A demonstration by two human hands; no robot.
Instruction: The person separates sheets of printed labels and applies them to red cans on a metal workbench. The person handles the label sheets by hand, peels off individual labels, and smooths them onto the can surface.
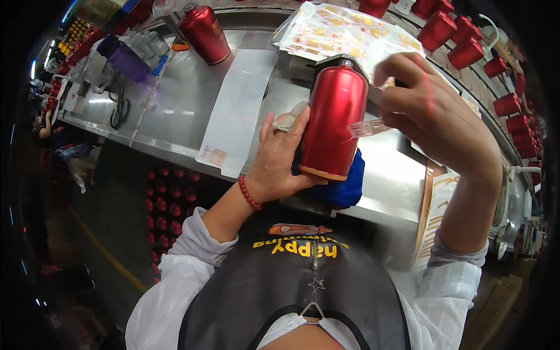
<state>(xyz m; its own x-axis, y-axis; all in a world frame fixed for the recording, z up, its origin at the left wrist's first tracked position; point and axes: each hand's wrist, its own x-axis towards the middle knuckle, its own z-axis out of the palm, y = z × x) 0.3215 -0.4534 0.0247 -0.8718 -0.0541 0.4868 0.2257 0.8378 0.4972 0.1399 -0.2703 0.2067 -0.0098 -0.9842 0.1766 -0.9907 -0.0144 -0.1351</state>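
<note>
A glossy red bottle (335, 122) with a gold rim at its base lies tilted in front of me, its neck pointing away. My left hand (277, 154) is closed on its left side, with a pale wrap on one finger and a red bead bracelet at the wrist. Smeared by motion, my right hand (434, 108) pinches a small clear label (368, 128), whose free end is over the bottle's right side. I cannot tell whether the label touches the bottle. Blue cloth (347, 184) shows under the bottle's base, and a dark holder (342, 60) surrounds its neck.
Sheets of gold and red labels (344, 32) lie beyond the bottle. On the left are a white paper strip (238, 111), another red bottle (204, 35), a purple bottle (123, 58) and scissors (120, 109). Several red bottles (466, 52) line the curved surface at right.
</note>
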